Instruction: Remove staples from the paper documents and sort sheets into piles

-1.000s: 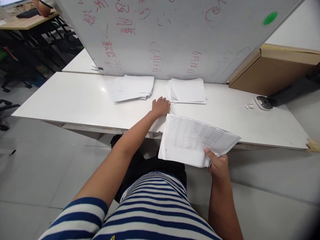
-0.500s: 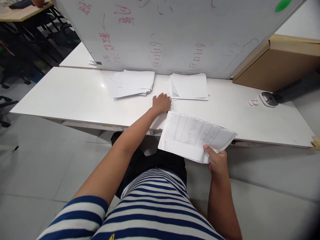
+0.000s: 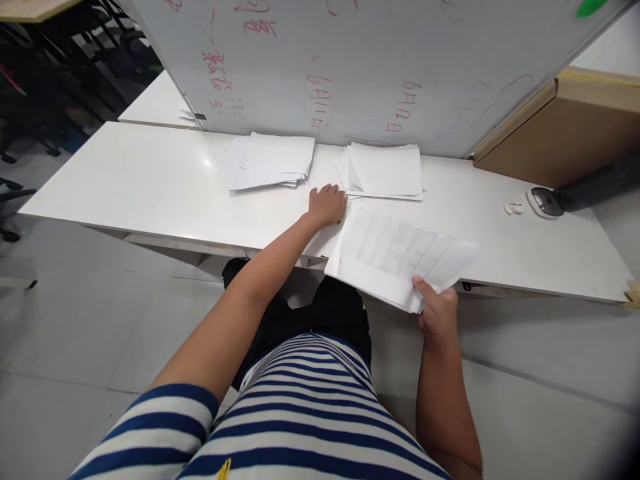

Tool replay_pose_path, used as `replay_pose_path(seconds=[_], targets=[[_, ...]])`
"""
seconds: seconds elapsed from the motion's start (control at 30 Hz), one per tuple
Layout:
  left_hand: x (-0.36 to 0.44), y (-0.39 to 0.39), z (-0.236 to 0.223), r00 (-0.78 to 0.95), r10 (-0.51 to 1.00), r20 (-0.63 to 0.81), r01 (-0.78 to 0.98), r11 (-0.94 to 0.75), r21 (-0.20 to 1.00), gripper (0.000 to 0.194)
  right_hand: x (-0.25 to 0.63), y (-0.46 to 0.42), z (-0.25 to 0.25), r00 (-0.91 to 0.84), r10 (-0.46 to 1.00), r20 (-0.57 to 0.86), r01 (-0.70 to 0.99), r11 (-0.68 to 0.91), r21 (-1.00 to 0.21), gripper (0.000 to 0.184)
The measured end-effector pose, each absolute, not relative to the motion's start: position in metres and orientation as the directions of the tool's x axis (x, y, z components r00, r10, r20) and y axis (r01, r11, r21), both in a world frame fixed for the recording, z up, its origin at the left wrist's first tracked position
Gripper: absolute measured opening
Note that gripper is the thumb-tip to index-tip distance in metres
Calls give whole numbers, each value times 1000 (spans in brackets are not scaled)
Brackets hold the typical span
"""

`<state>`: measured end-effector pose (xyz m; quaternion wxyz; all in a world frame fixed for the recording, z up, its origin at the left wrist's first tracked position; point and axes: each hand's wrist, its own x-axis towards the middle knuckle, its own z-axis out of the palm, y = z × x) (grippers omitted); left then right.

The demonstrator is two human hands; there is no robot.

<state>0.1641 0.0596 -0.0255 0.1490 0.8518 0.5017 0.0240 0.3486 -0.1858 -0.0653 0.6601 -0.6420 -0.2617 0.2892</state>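
My right hand (image 3: 438, 308) grips a bundle of papers (image 3: 395, 257) by its near right corner, thumb on top. The top sheet carries a printed table, blurred by motion, and the bundle is held over the desk's front edge. My left hand (image 3: 327, 205) lies palm down on the white desk, fingers stretched out, just left of the bundle's far corner. Its fingertips are close to a stack of papers (image 3: 385, 170) by the whiteboard. Left of that lies another paper stack (image 3: 273, 160), its sheets slightly fanned.
The whiteboard (image 3: 370, 67) with red handwriting stands upright along the back of the white desk (image 3: 165, 180). At right are a cardboard box (image 3: 560, 133), a dark-topped oval device (image 3: 545, 202) and a small white piece (image 3: 513, 209). Chairs fill the far left.
The bundle in my right hand has risen slightly and its printed face has blurred. My left hand stays flat on the desk. The whole view has shifted a little.
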Motion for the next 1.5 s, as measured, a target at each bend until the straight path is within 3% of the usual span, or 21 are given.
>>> replay_pose_path(seconds=[0.17, 0.37, 0.47, 0.53, 0.6, 0.7, 0.8, 0.97, 1.07, 1.13, 1.33, 1.43, 1.5], targets=[[165, 59, -26, 484, 867, -115, 854, -440, 278, 49, 411, -80, -36, 719, 667, 196, 149, 129, -981, 50], [167, 58, -28, 473, 875, -104, 858, -430, 282, 49, 450, 61, -3, 589, 807, 54, 123, -23, -992, 40], [166, 58, -30, 470, 879, -75, 856, -434, 280, 49, 445, 88, -12, 526, 850, -23, 259, -186, -948, 40], [166, 57, -32, 470, 881, -56, 854, -439, 279, 49, 439, 92, -21, 486, 873, -33, 470, -293, -833, 37], [166, 56, -33, 470, 881, -46, 852, -440, 284, 48, 432, 91, -28, 484, 875, 12, 688, -372, -623, 40], [167, 55, -34, 437, 898, -43, 861, -404, 310, 48, 417, 85, -32, 495, 856, 152, 824, -406, -396, 58], [170, 54, -33, 362, 930, -68, 881, -317, 352, 48, 402, 75, -33, 501, 823, 268, 840, -389, -377, 74], [179, 56, -15, 275, 932, -237, 902, -165, 398, 45, 379, 38, -44, 475, 802, 361, 857, -329, -397, 76], [176, 57, 4, 242, 916, -319, 894, -82, 441, 52, 366, 8, -62, 316, 885, 342, 879, -137, -458, 72], [166, 61, 15, 222, 933, -285, 887, -71, 456, 57, 356, -7, -73, 219, 920, 326, 874, -37, -485, 67], [109, 100, 16, 126, 990, 61, 953, -138, 270, 54, 334, -17, -80, 122, 926, 357, 918, 31, -396, 57], [84, 125, -1, 91, 996, -7, 976, -88, 198, 78, 330, -16, -75, 125, 926, 355, 930, 15, -366, 55], [75, 134, -12, 90, 994, -56, 984, -80, 159, 84, 328, -17, -74, 140, 927, 349, 932, -5, -362, 55]])
